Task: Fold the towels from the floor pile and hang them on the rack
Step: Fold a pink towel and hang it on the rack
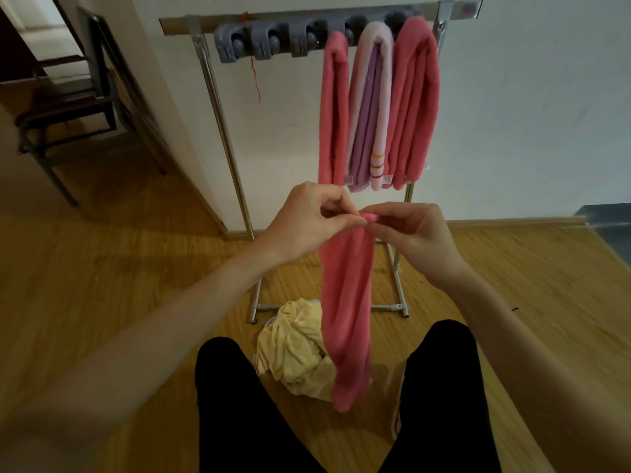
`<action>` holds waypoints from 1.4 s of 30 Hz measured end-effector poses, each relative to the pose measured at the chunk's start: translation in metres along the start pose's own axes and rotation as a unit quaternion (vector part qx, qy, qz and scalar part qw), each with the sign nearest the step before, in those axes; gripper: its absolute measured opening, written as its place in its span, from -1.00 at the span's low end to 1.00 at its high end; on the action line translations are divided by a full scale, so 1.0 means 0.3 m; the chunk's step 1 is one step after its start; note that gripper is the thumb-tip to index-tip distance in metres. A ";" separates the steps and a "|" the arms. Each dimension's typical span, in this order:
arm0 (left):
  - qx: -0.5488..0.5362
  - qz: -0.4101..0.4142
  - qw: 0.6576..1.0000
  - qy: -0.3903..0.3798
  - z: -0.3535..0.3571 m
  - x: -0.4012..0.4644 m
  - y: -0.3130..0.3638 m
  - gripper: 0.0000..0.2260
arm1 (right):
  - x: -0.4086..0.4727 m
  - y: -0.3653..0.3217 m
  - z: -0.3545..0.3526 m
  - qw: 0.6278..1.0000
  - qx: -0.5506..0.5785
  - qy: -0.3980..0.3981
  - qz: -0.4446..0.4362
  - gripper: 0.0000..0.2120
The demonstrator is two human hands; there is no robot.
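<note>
A pink towel [346, 312] hangs folded lengthwise in front of me, its lower end near my knees. My left hand [307, 220] and my right hand [413, 233] both pinch its top edge, close together at chest height. Below it a yellow towel pile [293, 349] lies crumpled on the wooden floor. The metal rack [222, 107] stands against the white wall ahead. Three folded towels hang from its grey holder: a pink one [333, 107], a lilac-and-purple one [370, 107] and another pink one [415, 104].
Grey clip slots [266, 40] on the rack's left half hold nothing. A dark chair [68, 107] stands at the left by a doorway. My black-clad legs [239, 404] flank the pile. A grey box edge [611, 227] shows at the right.
</note>
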State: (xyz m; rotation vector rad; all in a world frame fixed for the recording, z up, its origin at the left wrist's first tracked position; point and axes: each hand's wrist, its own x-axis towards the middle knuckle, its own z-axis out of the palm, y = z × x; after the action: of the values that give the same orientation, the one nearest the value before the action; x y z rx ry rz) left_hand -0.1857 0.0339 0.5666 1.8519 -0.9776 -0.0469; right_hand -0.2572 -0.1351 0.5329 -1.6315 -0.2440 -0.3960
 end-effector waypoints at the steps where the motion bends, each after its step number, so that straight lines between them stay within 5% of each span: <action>1: 0.001 -0.001 1.000 -0.008 -0.004 -0.001 -0.002 -0.83 | 0.006 -0.001 -0.002 1.000 -0.004 0.000 -0.001 -0.79; 11: 0.072 -0.043 0.996 0.008 -0.053 -0.146 -0.226 -0.87 | 0.027 0.005 -0.028 1.000 -0.011 0.009 0.006 -0.77; 18: 0.065 -0.041 0.996 -0.041 -0.008 -0.161 -0.279 -0.59 | 0.021 0.005 -0.042 1.000 -0.013 -0.018 0.015 -0.79; 24: 0.105 -0.046 0.987 -0.113 0.015 -0.131 -0.316 -0.78 | 0.011 0.006 -0.060 1.000 -0.013 -0.005 0.021 -0.80; 26: 0.120 -0.043 0.985 -0.117 0.009 -0.133 -0.337 -0.75 | 0.010 0.009 -0.074 0.999 -0.010 0.015 0.026 -0.80; 32: 0.140 0.012 0.990 0.030 -0.096 -0.085 -0.269 -0.88 | -0.002 0.043 -0.126 0.990 -0.051 0.127 0.042 -0.80; 37: 0.165 0.100 0.981 0.018 -0.155 -0.057 -0.133 -0.85 | 0.010 0.055 -0.126 0.974 -0.076 0.213 0.026 -0.79; 42: 0.119 0.089 0.989 -0.003 -0.159 -0.054 -0.067 -0.85 | 0.039 0.027 -0.119 0.960 -0.120 0.253 0.003 -0.83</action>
State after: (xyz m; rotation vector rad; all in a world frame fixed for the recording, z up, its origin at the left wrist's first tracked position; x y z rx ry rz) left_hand -0.1638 0.0835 0.5688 1.9725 -1.1915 0.1790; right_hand -0.2472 -0.1723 0.5324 -1.7040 0.2026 -0.8462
